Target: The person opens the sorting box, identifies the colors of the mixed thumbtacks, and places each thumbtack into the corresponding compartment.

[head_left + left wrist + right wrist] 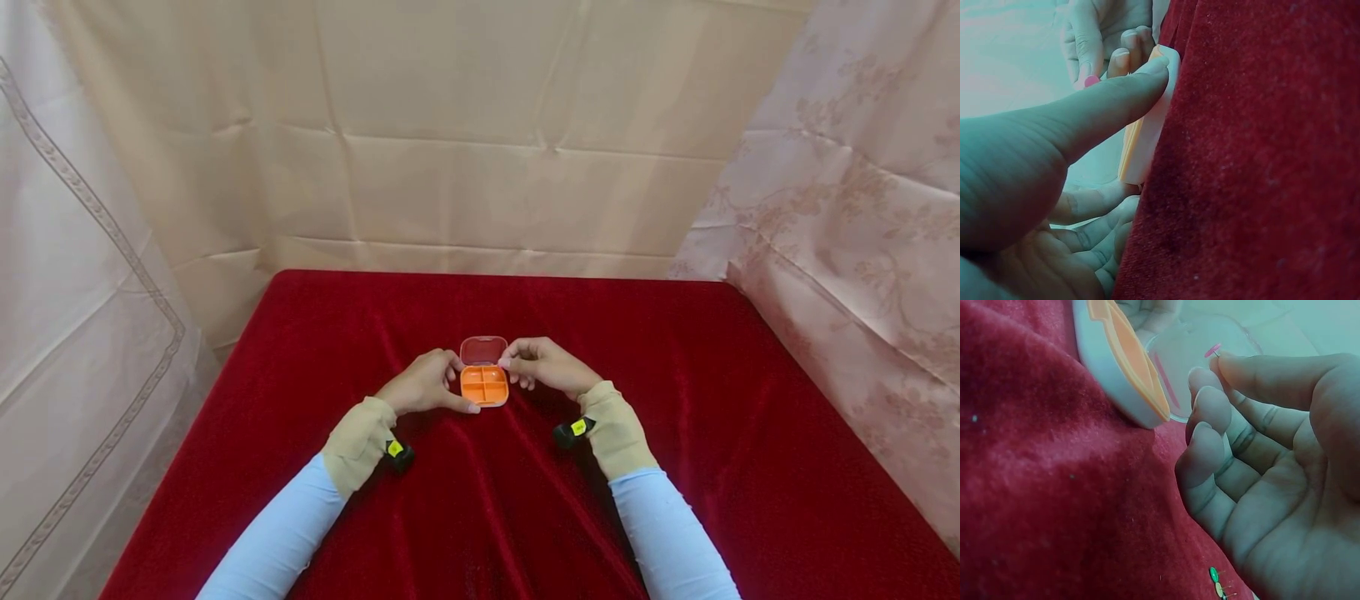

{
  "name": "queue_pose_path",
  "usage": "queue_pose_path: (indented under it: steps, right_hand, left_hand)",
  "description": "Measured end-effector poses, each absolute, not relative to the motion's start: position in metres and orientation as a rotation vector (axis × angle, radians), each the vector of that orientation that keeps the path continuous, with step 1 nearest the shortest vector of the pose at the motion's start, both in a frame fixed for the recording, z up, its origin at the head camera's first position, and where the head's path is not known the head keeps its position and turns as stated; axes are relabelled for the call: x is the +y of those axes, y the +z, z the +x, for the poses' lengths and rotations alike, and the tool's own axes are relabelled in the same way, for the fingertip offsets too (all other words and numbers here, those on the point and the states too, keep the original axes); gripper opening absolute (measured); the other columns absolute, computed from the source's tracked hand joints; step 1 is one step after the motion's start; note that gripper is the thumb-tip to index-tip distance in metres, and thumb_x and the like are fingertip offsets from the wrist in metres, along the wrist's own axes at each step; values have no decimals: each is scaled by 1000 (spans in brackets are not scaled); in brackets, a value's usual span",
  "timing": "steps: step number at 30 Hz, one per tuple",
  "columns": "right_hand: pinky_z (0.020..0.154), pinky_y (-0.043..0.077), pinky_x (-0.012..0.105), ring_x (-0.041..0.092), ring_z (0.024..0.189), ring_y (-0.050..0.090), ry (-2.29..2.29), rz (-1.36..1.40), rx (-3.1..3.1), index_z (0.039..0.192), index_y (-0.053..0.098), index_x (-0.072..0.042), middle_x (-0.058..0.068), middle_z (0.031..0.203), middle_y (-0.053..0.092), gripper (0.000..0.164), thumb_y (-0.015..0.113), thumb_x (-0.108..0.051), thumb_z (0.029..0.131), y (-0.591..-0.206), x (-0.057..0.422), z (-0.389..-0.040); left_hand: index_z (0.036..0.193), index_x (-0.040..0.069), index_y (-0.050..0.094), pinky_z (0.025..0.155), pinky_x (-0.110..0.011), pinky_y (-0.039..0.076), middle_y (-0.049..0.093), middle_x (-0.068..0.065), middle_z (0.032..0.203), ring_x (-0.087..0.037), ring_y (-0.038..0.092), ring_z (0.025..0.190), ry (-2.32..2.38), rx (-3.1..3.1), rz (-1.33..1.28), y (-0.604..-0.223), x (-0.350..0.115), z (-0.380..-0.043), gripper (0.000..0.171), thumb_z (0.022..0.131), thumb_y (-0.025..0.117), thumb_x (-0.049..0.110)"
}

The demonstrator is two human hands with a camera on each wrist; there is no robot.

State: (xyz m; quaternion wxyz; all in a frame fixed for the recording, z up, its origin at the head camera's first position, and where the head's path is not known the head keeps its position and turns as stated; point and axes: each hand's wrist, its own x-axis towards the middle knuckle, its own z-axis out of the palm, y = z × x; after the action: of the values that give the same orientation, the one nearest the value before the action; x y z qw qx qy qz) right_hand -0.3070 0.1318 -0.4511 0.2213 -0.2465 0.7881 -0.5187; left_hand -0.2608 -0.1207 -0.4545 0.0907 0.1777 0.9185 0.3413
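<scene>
Blue sleeves (279,527) foremost, left grip (422,385) holds an open four-compartment box (496,392).

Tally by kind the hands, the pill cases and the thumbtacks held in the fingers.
Hands: 2 (left hand, right hand)
Pill case, orange and white: 1
Pink thumbtack, in the right hand: 1
Total: 4

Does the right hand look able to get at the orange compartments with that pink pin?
Probably yes. The right hand, pinching the pink pin, is close beside the orange compartments; the clear lid is open, and the left hand holds the box by its edges, leaving the top uncovered.
</scene>
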Motion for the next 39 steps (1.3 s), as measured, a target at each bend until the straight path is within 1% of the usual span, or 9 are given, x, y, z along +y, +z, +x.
queue_pose_path:
  steps: [3,7,18,30,33,39]
  right_hand:
    - [63,49,31,21,72,56,-1435,-695,2182,106,63,1,13,84,61,23,60,-20,98,-451,130,-306]
    - [62,48,31,20,71,55,-1420,-702,2194,105,63,2,12,81,59,26,61,-23,97,-451,127,-305]
    - [58,44,29,20,67,50,-1390,-697,2188,106,65,3,13,80,57,30,64,-25,95,-452,123,-304]
    - [49,41,27,14,52,45,-1372,-740,2203,101,68,-4,6,65,52,25,64,-29,95,-453,115,-300]
    - [48,40,26,13,51,43,-1364,-732,2223,100,69,-6,4,63,49,22,64,-28,95,-454,113,-300]
    - [43,35,25,11,47,40,-1338,-713,2306,100,70,-7,2,57,45,18,64,-24,95,-450,106,-295]
  left_hand:
    - [111,5,62,73,-27,44,57,-4,93,-17,53,84,1011,2731,533,-455,-121,-262,68,62,89,45]
    - [111,5,62,73,-27,44,57,-3,93,-17,53,85,1008,2729,530,-456,-121,-262,68,63,89,46]
    - [109,6,62,73,-27,44,57,-3,92,-16,52,84,1019,2729,546,-456,-121,-262,66,63,89,45]
    - [108,6,63,73,-27,44,56,-3,92,-17,52,84,1018,2724,528,-455,-121,-261,65,63,89,45]
    - [109,6,63,73,-27,44,56,-3,92,-17,52,85,1015,2723,523,-456,-121,-261,65,63,88,45]
    - [109,7,63,74,-27,44,56,-2,93,-17,52,85,1004,2724,516,-455,-121,-261,65,64,88,46]
